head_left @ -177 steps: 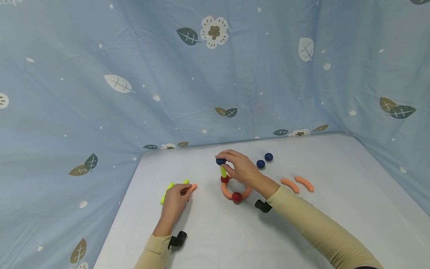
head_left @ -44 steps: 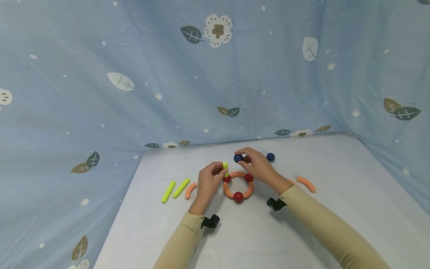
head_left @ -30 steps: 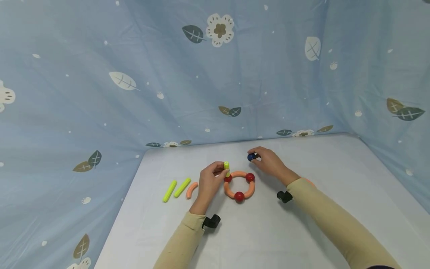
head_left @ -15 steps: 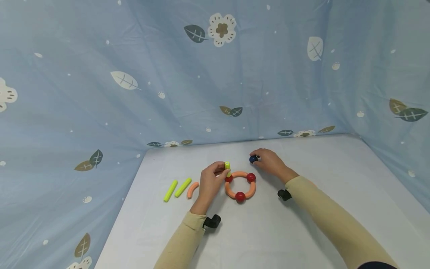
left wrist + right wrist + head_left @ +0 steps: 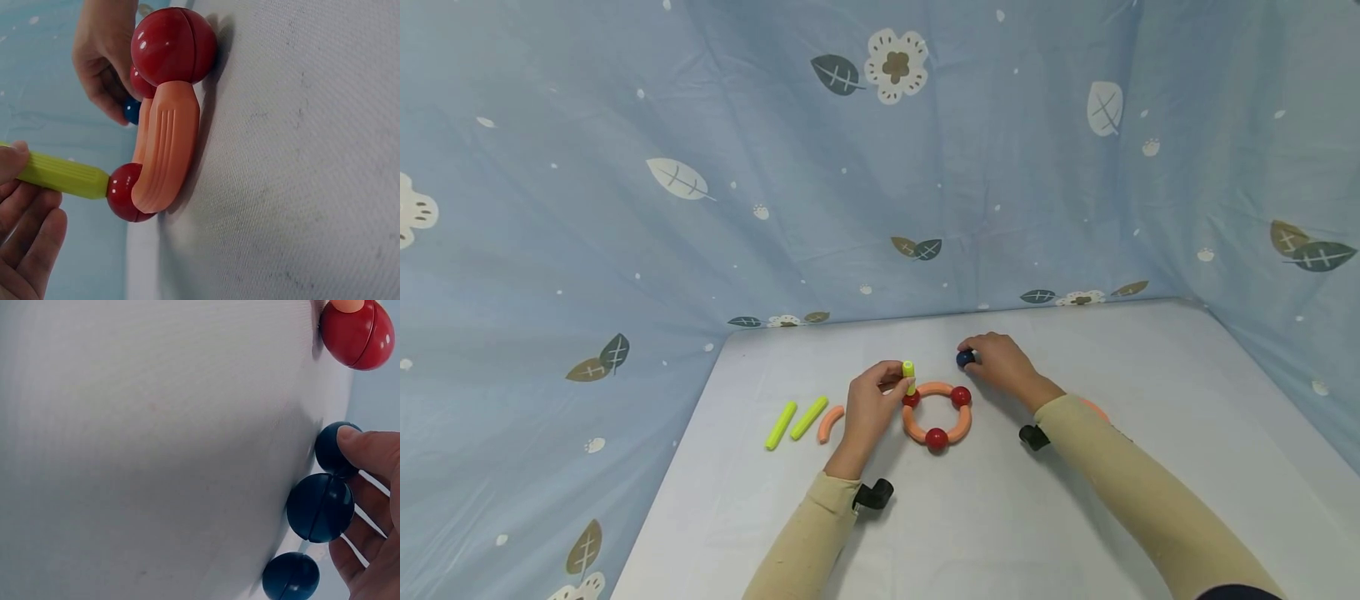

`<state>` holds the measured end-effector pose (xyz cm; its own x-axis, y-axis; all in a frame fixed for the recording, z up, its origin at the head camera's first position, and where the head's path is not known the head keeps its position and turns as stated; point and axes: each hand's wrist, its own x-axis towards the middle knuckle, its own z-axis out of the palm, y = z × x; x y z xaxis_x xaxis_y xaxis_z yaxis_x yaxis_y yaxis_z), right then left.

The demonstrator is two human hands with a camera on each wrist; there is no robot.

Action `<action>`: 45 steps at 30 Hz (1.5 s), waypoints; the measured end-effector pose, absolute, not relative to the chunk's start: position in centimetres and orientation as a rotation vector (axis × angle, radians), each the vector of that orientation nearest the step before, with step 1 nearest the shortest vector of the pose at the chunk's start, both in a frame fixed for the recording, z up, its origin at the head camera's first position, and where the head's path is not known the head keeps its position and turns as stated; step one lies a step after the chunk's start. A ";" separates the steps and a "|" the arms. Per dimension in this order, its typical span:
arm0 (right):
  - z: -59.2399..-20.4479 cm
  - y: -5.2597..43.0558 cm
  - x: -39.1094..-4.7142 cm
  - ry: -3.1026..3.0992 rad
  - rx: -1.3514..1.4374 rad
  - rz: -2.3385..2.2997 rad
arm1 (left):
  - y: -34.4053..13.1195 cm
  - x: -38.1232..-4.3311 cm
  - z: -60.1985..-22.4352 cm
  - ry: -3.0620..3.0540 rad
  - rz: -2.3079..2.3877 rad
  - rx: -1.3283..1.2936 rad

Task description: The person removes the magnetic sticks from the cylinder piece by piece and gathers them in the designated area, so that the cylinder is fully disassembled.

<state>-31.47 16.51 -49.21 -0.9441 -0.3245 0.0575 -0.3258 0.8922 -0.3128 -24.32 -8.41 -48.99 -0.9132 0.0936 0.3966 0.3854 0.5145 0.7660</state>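
My left hand (image 5: 868, 410) pinches a yellow-green ribbed rod (image 5: 65, 175) between thumb and fingers. The rod stands upright, its lower end on a red ball (image 5: 125, 194) of a ring. Three red balls and three curved orange pieces (image 5: 962, 425) make up this ring, which lies flat on the table. Behind the ring, my right hand (image 5: 1003, 364) holds a blue ball (image 5: 965, 359) low at the table, with the thumb on it. Two more blue balls, one of them close by (image 5: 320, 508), show beside it in the right wrist view; the hand hides them in the head view.
Left of the ring lie two yellow-green rods (image 5: 808, 418) and a curved orange piece (image 5: 831, 424). Another orange piece (image 5: 1095, 408) peeks out behind the right sleeve. A blue patterned curtain (image 5: 775, 167) hangs behind the white table (image 5: 970, 525).
My right hand has lifted the blue ball off the rod's top and brought it right and down to the table. My left hand has left the orange piece and taken the rod.
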 end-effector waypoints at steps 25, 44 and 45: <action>-49.3 17.0 -31.1 -3.048 0.532 0.522 | -8.4 -24.2 -48.8 -2.463 -1.379 -0.378; -48.6 17.6 -29.5 -2.929 0.612 0.559 | -8.5 -24.3 -49.1 -2.454 -1.390 -0.376; -48.6 17.6 -29.4 -2.919 0.622 0.562 | -8.5 -24.3 -49.1 -2.453 -1.389 -0.378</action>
<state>-29.41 17.62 -48.64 -0.9108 -0.3733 0.1761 -0.4120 0.8481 -0.3332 -24.27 -8.49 -49.11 -0.9215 0.0808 0.3798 0.3673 0.4986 0.7852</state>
